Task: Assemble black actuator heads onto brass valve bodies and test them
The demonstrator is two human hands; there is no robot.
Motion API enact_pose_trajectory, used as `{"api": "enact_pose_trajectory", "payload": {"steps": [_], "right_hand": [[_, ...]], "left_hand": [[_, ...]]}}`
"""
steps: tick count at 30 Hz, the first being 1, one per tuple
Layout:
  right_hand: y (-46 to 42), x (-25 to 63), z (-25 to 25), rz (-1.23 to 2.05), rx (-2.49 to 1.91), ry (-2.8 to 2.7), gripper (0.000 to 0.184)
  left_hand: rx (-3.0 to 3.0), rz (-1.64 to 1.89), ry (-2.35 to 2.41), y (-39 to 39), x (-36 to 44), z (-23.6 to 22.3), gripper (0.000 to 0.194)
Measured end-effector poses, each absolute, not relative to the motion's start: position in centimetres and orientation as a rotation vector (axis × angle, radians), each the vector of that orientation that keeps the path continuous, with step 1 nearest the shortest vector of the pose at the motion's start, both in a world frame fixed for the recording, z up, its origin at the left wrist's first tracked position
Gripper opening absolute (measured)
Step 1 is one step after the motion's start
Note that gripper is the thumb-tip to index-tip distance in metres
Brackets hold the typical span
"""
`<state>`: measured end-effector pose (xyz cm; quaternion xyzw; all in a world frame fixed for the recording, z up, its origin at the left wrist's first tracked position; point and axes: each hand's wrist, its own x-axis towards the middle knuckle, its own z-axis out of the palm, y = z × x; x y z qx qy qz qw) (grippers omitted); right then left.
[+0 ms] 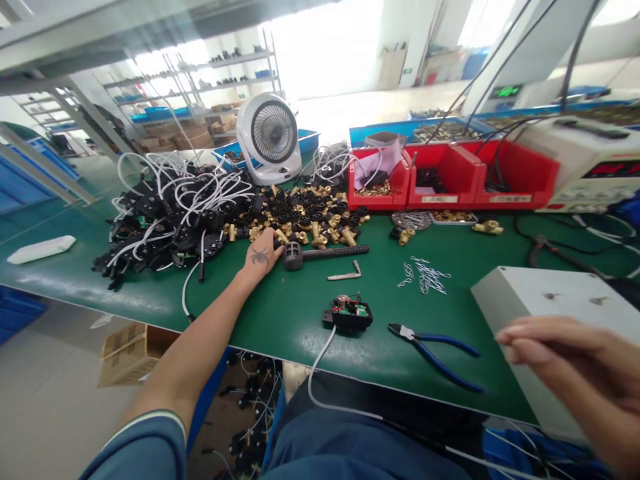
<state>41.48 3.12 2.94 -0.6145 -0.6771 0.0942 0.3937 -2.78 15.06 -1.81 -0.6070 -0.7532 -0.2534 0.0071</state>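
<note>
Brass fittings (300, 230) lie heaped on the green tabletop (280, 313), left hand (261, 255) reaching into their near edge, fingers spread, touching but gripping nothing seen. Likely heavy, rigid, smooth; pinch one by its body. Right hand (580, 373) hovers empty, fingers loosely extended.

The left hand (261, 256) bears a dark spider tattoo on its back; its arm is bare below a short blue-grey sleeve (143, 447) with pale edging. The right hand (580, 373) is bare.
</note>
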Motion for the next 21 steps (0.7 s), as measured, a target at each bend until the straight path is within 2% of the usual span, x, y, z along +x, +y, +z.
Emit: {"api": "enact_pose_trajectory", "payload": {"steps": [4, 6, 8, 11, 12, 17, 21], "right_hand": [[-0.3, 35.8, 1.6, 0.554, -1.146, -1.691, 0.009], [-1.0, 33.6, 0.3, 0.760, -1.013, -1.616, 0.004], [-1.4, 31.9, -0.8, 0.998, -0.899, -1.500, 0.023], [-1.9, 30.4, -1.5, 1.319, -0.761, -1.315, 0.058], [-2.0, 30.2, -1.5, 1.378, -0.731, -1.267, 0.060], [-2.4, 31.3, -0.9, 1.412, -0.693, -1.151, 0.025], [-2.7, 32.0, -1.1, 1.562, -0.630, -0.918, 0.023]], "left_hand": [[-1.643, -0.949, -2.336, 11.9, -1.0, 0.3, 0.026], [-1.603, -1.029, -2.293, 8.8, 1.1, 1.5, 0.033], [-1.711, -1.106, -2.203, 5.5, 4.5, 2.2, 0.036], [-2.137, -1.433, -1.801, 1.3, 10.6, 2.6, 0.029], [-2.240, -1.477, -1.721, 0.3, 12.5, 2.6, 0.029], [-2.288, -1.675, -1.685, -1.8, 17.9, 2.9, 0.041], [-2.361, -1.653, -1.648, -2.1, 18.5, 3.4, 0.043]]}}
